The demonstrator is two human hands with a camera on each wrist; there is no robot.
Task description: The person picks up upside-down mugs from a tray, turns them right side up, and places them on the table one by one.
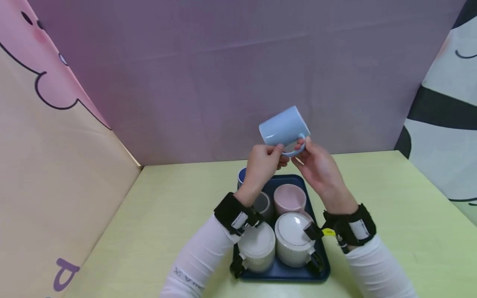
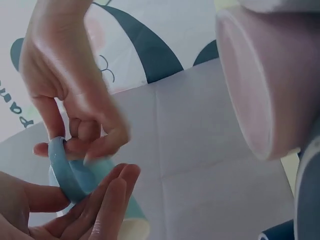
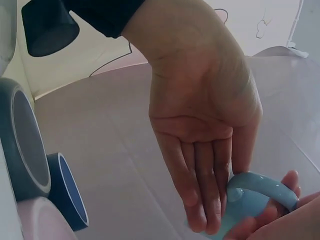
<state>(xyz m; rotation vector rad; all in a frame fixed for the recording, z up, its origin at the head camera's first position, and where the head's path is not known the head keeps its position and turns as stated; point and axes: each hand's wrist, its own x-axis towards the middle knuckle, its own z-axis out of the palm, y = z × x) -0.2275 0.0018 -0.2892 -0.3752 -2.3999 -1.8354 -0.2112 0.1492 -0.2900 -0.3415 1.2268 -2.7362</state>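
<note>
left hand: pinches the light-blue mug low on its handle | right hand: pinches that handle higher, nearer the mug's raised end | mug: just above both hands, tipped, long axis slanting up rightward | tray: below both

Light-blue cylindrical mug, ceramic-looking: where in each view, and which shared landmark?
Head: light-blue cylindrical ceramic-looking mug, tilted, right of centre.
Left wrist: mug, lower left, partly hidden.
Right wrist: mug, bottom, right of centre, partly hidden.
Shared landmark: round pink ceramic-looking mug, in all three.
</note>
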